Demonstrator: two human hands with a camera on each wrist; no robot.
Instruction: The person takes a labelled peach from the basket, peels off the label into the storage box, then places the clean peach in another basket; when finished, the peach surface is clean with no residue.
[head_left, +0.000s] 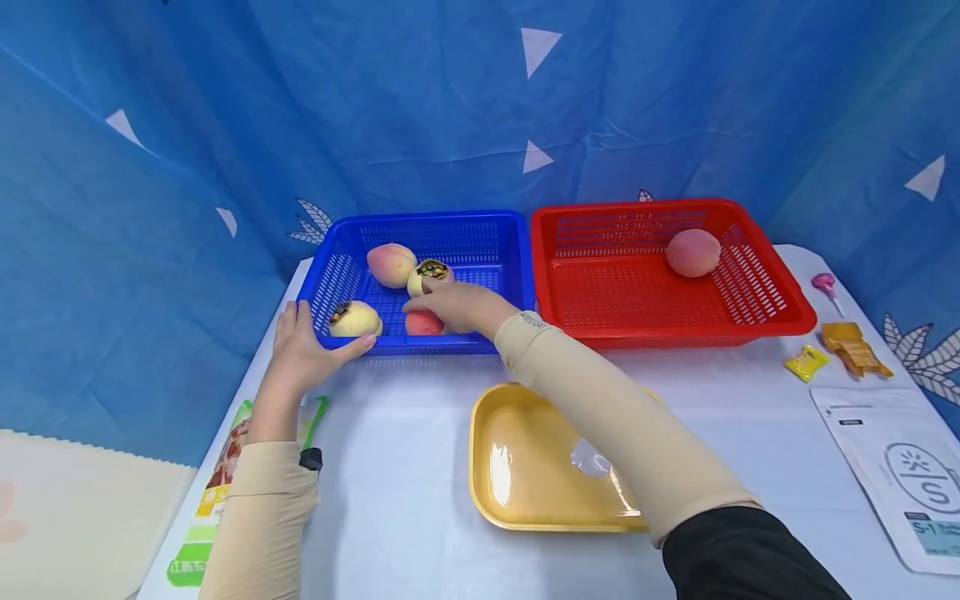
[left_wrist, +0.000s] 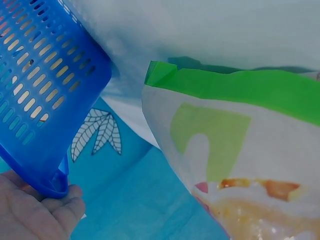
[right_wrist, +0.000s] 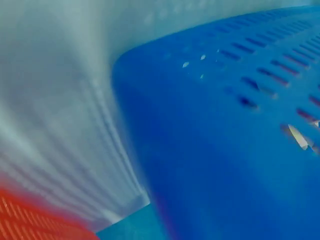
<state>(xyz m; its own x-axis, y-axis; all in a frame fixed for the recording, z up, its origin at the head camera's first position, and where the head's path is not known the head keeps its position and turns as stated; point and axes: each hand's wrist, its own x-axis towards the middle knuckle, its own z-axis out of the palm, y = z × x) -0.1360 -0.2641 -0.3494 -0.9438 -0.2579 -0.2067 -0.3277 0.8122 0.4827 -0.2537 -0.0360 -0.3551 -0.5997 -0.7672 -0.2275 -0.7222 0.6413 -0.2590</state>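
My left hand (head_left: pixel 302 350) grips the front left corner of the blue basket (head_left: pixel 517 250). In the left wrist view its fingers (left_wrist: pixel 65 212) curl round the rim. Over the basket's front side reaches my right hand (head_left: pixel 461 304), its fingers down among the fruit. They touch a pale peach with a dark label (head_left: pixel 431 273); whether they grip it is hidden. A reddish round fruit (head_left: pixel 424 322) shows below that hand. A pink-yellow peach (head_left: pixel 392 265) lies behind, and another labelled pale peach (head_left: pixel 356 319) sits near my left thumb. The right wrist view shows the basket's outer wall (right_wrist: pixel 200 150).
Right beside it stands a red basket (head_left: pixel 615 333) with one pink peach (head_left: pixel 693 252). A yellow tray (head_left: pixel 525 467) holding a clear crumpled piece (head_left: pixel 589 458) is in front. Wrapped sweets (head_left: pixel 855 348), a lollipop (head_left: pixel 825 283) and a white pouch (head_left: pixel 885 467) lie right; a green-edged bag (left_wrist: pixel 210 130) lies left.
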